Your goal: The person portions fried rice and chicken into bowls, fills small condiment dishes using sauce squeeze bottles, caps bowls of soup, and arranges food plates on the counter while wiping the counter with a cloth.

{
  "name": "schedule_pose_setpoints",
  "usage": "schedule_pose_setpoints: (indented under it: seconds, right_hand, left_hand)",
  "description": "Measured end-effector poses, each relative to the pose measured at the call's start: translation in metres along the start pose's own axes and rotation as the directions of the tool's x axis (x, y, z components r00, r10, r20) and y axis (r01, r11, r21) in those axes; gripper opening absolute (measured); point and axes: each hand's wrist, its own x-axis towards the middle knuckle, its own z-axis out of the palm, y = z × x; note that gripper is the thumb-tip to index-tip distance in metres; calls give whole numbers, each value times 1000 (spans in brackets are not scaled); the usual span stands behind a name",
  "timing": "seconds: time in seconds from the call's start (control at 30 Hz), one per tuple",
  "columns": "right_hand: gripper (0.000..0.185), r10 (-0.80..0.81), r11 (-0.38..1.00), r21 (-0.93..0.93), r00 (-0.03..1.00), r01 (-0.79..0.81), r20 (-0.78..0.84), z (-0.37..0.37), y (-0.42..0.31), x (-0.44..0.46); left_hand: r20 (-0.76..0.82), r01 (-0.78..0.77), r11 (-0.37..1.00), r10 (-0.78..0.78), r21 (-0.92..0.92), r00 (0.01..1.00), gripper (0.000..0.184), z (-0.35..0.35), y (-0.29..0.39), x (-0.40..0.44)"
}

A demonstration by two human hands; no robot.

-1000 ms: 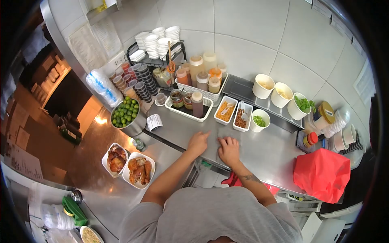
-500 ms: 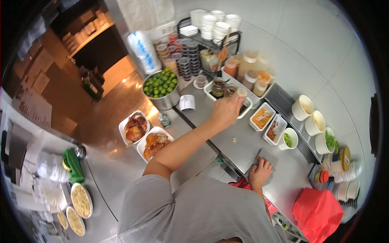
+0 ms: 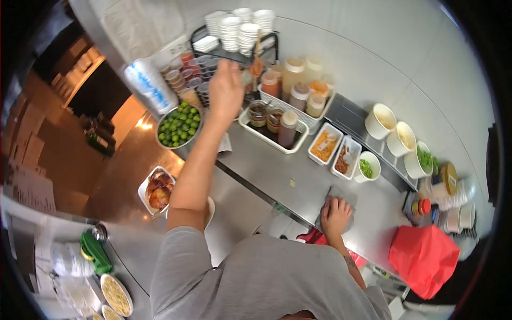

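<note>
My left hand (image 3: 226, 89) is raised in front of the black rack, over the stacked sauce cups (image 3: 194, 84). Its fingers are bent and blurred, and what they hold, if anything, cannot be made out. Just right of it, a white tray (image 3: 292, 150) holds two jars and a brown sauce bottle (image 3: 288, 129). On the steel counter, my right hand (image 3: 336, 215) rests on a grey cloth (image 3: 349, 198), fingers over it. Below my left hand, a pot of green limes (image 3: 180, 125) is partly covered by the forearm.
A tray of roast chicken (image 3: 160, 188) lies at the left, a second one mostly behind my forearm. Topping containers (image 3: 326, 143) and white tubs (image 3: 380, 121) line the back right. A red bag (image 3: 425, 260) stands at the right edge. Black rack (image 3: 234, 55) holds white cups.
My left hand left the counter, reached to the sauce bottle, then moved left and up to the rack. My right hand shifted right onto the cloth. The camera view turned.
</note>
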Motion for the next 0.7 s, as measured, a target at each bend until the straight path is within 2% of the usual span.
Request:
schedule_pose_setpoints:
  seconds: [0.07,0.1,0.2,0.27,0.33,0.4,0.53,0.67,0.7]
  right_hand:
    - [23,-9,999,38,999,8,34,-2,2,1]
    - [24,1,999,36,999,-2,38,-2,2,-1]
    - [26,1,999,41,999,-3,37,-1,1,1]
    - [25,4,1000,16,999,-5,40,-1,-1,3]
    - [24,12,1000,-1,999,-12,45,-2,-2,3]
    - [23,29,1000,-7,999,-28,46,-3,-5,5]
    - [23,53,998,23,998,-53,31,-2,-5,7]
    - [23,73,997,5,996,-73,41,0,-4,7]
    - [23,77,997,-2,996,-77,47,0,-3,8]
  left_hand:
    - [95,50,989,-37,-136,995,13,0,5,4]
    - [115,55,990,-41,-129,993,16,1,6,6]
    - [55,-121,993,121,-14,991,15,16,-35,27]
    - [-2,-57,998,57,24,998,12,27,-72,53]
    - [-35,147,987,-149,-65,988,11,37,-102,80]
    - [-66,153,986,-157,-61,985,13,50,-130,110]
    - [-20,164,986,-164,41,986,17,75,-199,168]
    - [72,89,917,-126,388,989,20,68,-224,194]
    - [153,63,886,-149,459,977,22,68,-238,199]
